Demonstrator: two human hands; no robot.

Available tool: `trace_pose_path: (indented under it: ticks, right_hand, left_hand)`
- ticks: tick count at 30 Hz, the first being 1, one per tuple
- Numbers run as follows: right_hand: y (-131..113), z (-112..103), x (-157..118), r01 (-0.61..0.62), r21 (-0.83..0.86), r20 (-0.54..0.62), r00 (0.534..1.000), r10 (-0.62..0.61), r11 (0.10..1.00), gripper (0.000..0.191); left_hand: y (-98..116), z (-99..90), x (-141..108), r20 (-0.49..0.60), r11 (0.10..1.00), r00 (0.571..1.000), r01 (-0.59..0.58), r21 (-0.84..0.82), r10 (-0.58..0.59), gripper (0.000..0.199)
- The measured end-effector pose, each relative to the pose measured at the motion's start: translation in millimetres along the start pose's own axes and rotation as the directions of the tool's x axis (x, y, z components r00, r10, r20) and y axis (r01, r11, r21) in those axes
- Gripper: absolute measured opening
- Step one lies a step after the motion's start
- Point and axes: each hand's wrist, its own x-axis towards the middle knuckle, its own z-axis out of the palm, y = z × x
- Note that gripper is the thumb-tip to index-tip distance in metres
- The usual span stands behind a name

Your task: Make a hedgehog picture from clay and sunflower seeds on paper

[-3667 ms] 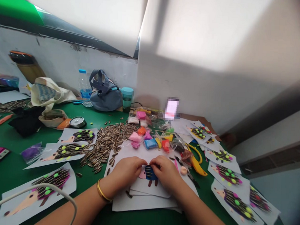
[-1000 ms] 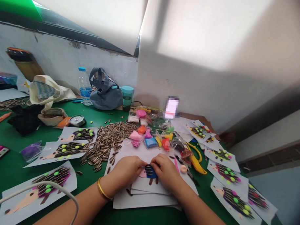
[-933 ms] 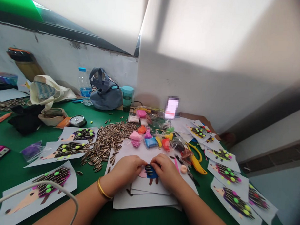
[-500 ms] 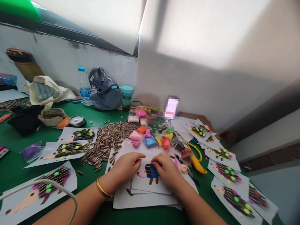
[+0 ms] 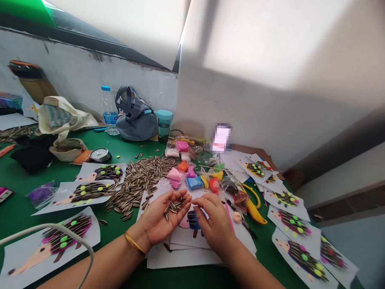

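Note:
My left hand (image 5: 160, 217) is turned palm up and cupped, with a small heap of striped sunflower seeds (image 5: 175, 206) in it. Close beside its fingertips is my right hand (image 5: 213, 219), palm down, fingers curled together; whether a seed is between them is hidden. Below both hands lies a white sheet bearing a clay hedgehog (image 5: 184, 222) with a pink face, a blue body and brown legs. A few seeds stand in the blue part, which my right hand partly covers. More white paper (image 5: 175, 262) is stacked under that sheet.
Loose sunflower seeds (image 5: 134, 184) are piled at the left. Bagged coloured clay (image 5: 195, 182) lies ahead, with yellow-handled scissors (image 5: 256, 211) to the right. Hedgehog pictures (image 5: 305, 260) line both sides. A white cable (image 5: 44, 225) crosses the lower left.
My left hand has turned from knuckles up to palm up, showing the seeds in it. My right hand has lifted off the blue clay body towards the left fingertips.

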Motion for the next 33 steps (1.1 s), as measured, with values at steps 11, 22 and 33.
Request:
trace_pose_path:
  ticks: [11, 22, 33]
  right_hand:
    - [2, -1, 6, -0.095, -0.073, 0.056, 0.994, 0.099, 0.993, 0.009]
    - [24, -11, 5, -0.278, 0.060, 0.026, 0.961, 0.277, 0.959, 0.013]
    - [35, -6, 1, -0.351, -0.125, 0.232, 0.899, 0.372, 0.928, 0.019]
  left_hand:
    - [-7, -1.3, -5, 0.075, 0.984, 0.993, 0.083, 0.157, -0.096, 0.041]
    - [0, -13.0, 8, 0.095, 0.839, 0.974, -0.224, 0.495, 0.204, 0.019]
    - [4, -27.2, 21, 0.512, -0.505, 0.818, -0.335, 0.795, 0.263, 0.029]
